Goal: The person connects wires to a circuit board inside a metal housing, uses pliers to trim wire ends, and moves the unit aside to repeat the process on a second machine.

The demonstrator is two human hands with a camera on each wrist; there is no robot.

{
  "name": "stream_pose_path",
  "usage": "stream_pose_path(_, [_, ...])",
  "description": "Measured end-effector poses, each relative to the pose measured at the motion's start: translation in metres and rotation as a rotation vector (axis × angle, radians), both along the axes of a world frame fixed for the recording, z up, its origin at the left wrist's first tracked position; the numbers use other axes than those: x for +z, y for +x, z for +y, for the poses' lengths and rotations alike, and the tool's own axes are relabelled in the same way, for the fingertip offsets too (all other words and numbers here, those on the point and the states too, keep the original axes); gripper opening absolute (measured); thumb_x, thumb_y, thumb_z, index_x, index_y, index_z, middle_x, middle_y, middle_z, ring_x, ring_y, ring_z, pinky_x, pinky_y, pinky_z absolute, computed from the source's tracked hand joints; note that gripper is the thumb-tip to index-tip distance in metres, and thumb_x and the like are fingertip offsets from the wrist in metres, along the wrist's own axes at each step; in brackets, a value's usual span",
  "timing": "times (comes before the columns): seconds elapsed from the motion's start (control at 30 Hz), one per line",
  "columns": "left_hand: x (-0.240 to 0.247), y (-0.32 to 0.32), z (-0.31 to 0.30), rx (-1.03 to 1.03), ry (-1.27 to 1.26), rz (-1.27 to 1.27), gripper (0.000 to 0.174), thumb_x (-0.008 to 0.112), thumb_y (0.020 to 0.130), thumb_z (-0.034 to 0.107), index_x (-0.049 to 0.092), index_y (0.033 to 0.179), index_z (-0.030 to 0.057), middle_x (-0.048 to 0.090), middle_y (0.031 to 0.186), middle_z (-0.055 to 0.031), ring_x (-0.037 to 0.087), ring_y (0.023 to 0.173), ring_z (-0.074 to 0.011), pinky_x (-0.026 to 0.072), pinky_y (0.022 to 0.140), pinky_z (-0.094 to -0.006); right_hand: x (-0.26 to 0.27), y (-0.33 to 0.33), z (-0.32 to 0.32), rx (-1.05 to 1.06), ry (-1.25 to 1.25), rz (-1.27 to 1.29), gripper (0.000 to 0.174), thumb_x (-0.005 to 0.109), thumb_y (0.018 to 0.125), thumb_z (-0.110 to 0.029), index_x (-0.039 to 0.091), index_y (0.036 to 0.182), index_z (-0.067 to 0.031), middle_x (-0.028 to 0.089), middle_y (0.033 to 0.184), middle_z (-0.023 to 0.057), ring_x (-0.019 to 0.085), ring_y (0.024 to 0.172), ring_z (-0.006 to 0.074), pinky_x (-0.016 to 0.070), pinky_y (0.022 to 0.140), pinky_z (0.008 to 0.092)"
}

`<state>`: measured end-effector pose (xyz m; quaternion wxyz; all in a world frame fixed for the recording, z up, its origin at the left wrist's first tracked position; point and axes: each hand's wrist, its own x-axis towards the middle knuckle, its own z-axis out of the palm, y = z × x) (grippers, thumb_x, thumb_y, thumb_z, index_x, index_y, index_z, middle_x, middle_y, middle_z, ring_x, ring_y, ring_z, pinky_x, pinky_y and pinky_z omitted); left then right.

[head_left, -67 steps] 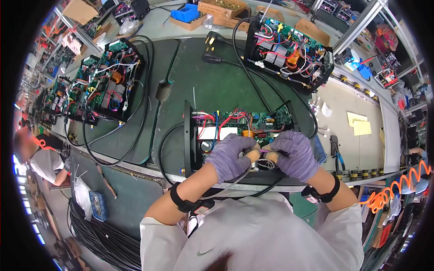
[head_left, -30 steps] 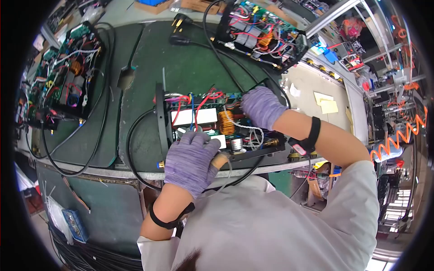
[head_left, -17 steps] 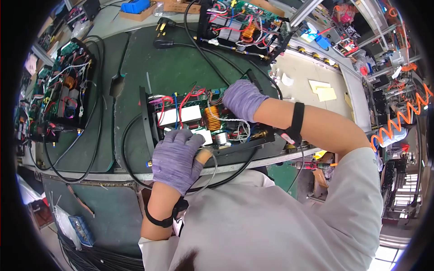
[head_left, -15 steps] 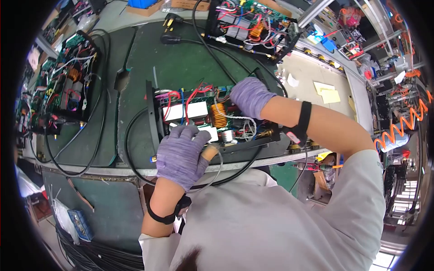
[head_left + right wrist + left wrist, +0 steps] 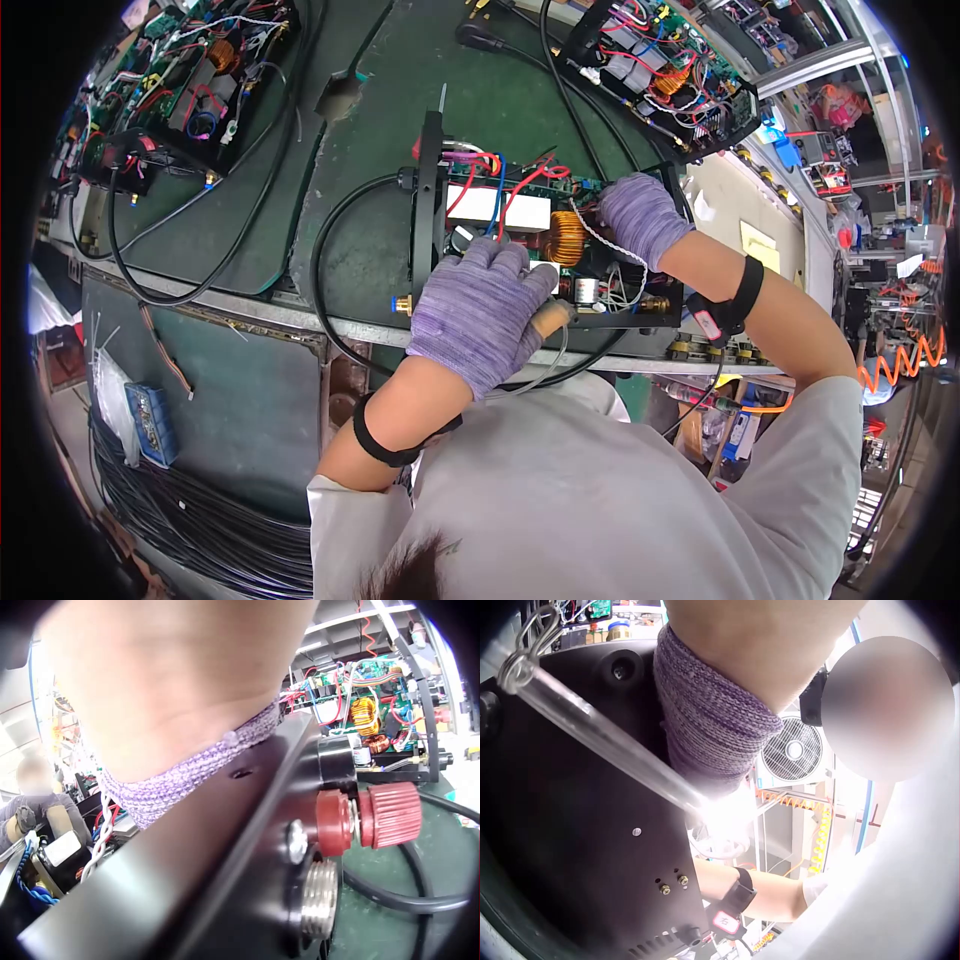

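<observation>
In the head view, an open black metal chassis [image 5: 428, 200] full of circuit boards and wires stands before me. My left hand [image 5: 475, 310], in a purple glove, lies over its near edge, fingers extended onto the components. A thin clear tube [image 5: 560, 350] runs by its thumb. My right hand [image 5: 640, 220] is bent down into the right end; its fingertips are hidden, so I cannot tell what they hold. A white twisted wire [image 5: 612, 245] loops beside it, near the copper coil [image 5: 566, 238]. The right wrist view shows a red terminal knob [image 5: 394, 814] outside the chassis.
A similar open chassis [image 5: 655, 70] stands at the back right, others at the left. Black power cables [image 5: 318, 265] loop over the green mat [image 5: 400, 110]. Yellow paper [image 5: 760, 245] lies at the right. A coiled cable bundle [image 5: 210, 515] sits low at left.
My hands worked together at wires by the near edge, then parted. The right went back into the chassis's right end, the left onto its near left side. The head view has shifted.
</observation>
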<state>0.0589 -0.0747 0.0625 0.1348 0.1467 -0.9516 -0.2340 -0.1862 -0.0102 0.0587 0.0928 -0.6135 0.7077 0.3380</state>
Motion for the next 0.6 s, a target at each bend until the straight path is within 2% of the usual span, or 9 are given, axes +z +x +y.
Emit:
stream_pose_path(0.3, [-0.002,-0.001,-0.001,-0.004,-0.005,0.002,0.036,0.070,0.078,0.041,0.067,0.101,0.0135,0.062,0.101,-0.0067,0.061,0.099,-0.0268,0.0505,0.081,-0.0408,-0.007,0.008,0.002,0.006,0.006,0.006,0.014,0.067,0.078,-0.019,0.075,0.083,-0.0089,0.071,0.078,0.0129,0.070,0.079,0.0304,0.0544,0.068,0.0413])
stream_pose_path(0.4, [-0.001,-0.001,0.000,0.004,-0.004,-0.019,0.036,0.070,0.079,0.041,0.068,0.102,0.0138,0.063,0.102,-0.0069,0.061,0.099,-0.0270,0.0507,0.081,-0.0408,0.001,0.014,-0.001,-0.094,-0.004,0.002,0.015,0.067,0.078,-0.021,0.075,0.082,-0.0092,0.070,0.076,0.0130,0.070,0.077,0.0306,0.0543,0.067,0.0418])
stream_pose_path(0.5, [-0.001,0.000,0.002,0.005,-0.007,-0.014,0.036,0.070,0.079,0.041,0.068,0.102,0.0141,0.063,0.104,-0.0071,0.061,0.100,-0.0272,0.0506,0.081,-0.0409,-0.004,0.014,0.006,-0.067,-0.064,0.046,0.017,0.067,0.079,-0.023,0.075,0.081,-0.0094,0.070,0.076,0.0128,0.070,0.076,0.0304,0.0542,0.066,0.0422])
stream_pose_path(0.6, [-0.001,0.002,0.001,0.004,-0.024,0.001,0.036,0.070,0.079,0.042,0.068,0.102,0.0143,0.063,0.104,-0.0073,0.061,0.101,-0.0273,0.0505,0.081,-0.0411,0.013,0.019,0.003,-0.149,-0.043,0.021,0.015,0.069,0.077,-0.022,0.075,0.083,-0.0098,0.070,0.078,0.0121,0.070,0.078,0.0298,0.0544,0.066,0.0417])
